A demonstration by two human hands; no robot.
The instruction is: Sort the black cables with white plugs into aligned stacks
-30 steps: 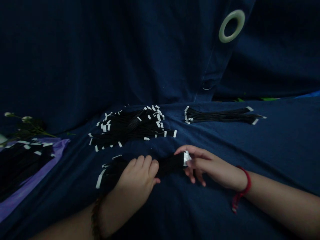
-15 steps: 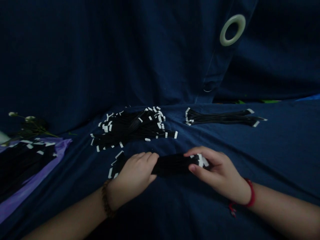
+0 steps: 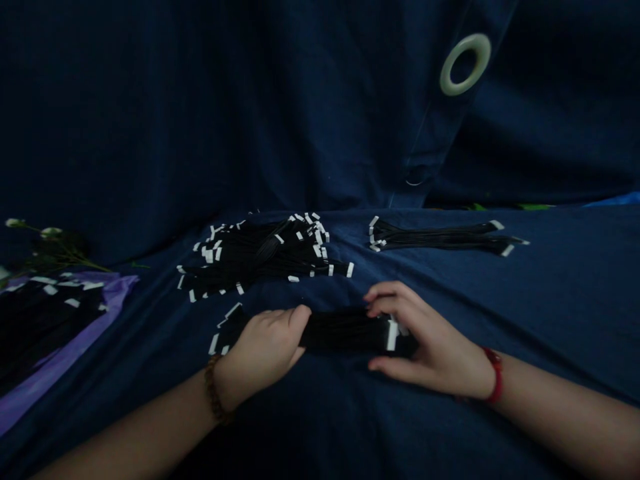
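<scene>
My left hand (image 3: 265, 343) is wrapped round the left part of a bundle of thin black cables (image 3: 343, 330) with white ends. The bundle lies crosswise in front of me, and its left white tips show beyond the hand. At the other end, my right hand (image 3: 435, 347) is open. Its thumb and fingers are spread on either side of the white tips; whether any finger touches them I cannot tell. Just behind is a larger pile of the same cables (image 3: 255, 253), loosely crossed. A smaller cable bundle (image 3: 440, 237) rests at the back right.
More black cables (image 3: 45, 327) lie on a purple plastic sheet or bag (image 3: 85, 343) at the left. Behind them are stems with white flowers (image 3: 51, 233). Dark blue cloth (image 3: 550, 300) covers the surface, and a curtain with a pale ring (image 3: 447, 81) hangs behind.
The fingers and thumb of my right hand have spread wider apart at the bundle's right end. My left hand keeps its hold. The whole view has shifted slightly.
</scene>
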